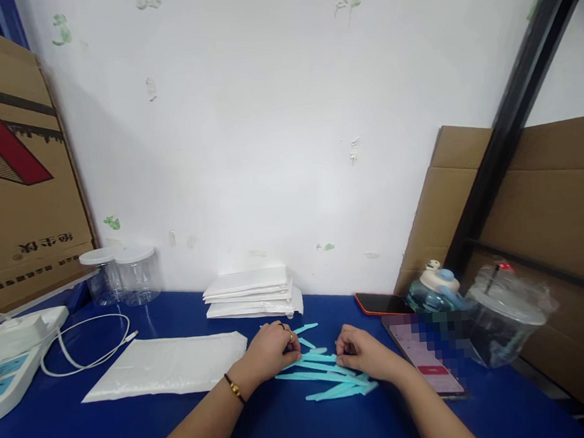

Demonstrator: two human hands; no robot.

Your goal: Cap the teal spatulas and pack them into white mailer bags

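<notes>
Strips (316, 377), 6+, at 2 hands (273, 347); 2 jars (139, 278) far L.

So my worktop (187, 433) backs onto a wall (267, 147), and the sticks (328, 378) lie in a pile right in front of me, left hand (274, 349) at one side, right hand (361, 353) at the other. Left of that there's a flat packet (177, 366), with a stack of packets (250, 292) behind it, near the wall. Further left come a cable (129, 337) and a power strip (9, 399), two jars (139, 280) behind them, plus a carton (13, 165) (yeah, crowded side). Right of my right hand lies a phone (422, 363), a second phone (382, 303) behind it, then a bottle (432, 292) and a bagged tub (503, 317). Cardboard (547, 228) stands behind those.
</notes>
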